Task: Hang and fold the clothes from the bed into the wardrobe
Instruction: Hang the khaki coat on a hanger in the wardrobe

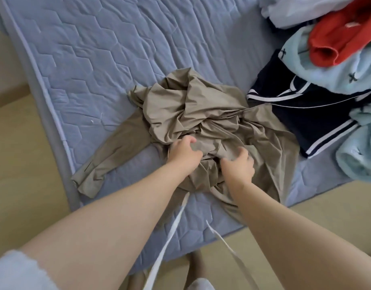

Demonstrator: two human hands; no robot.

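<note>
A crumpled beige garment (193,109) lies near the front corner of the bed (86,59), one long sleeve stretched toward the left edge. My left hand (185,152) grips a bunch of its fabric near the middle. My right hand (239,166) grips the cloth just to the right of it, fingers curled into the folds. Both hands are close together on the garment's near part.
A pile of clothes sits at the right: a navy garment with white stripes (310,114), a light blue fleece (335,70), a red piece (343,32) and white fabric (295,9). Tan floor (19,164) borders the bed. Two white drawstrings (170,237) hang below my arms.
</note>
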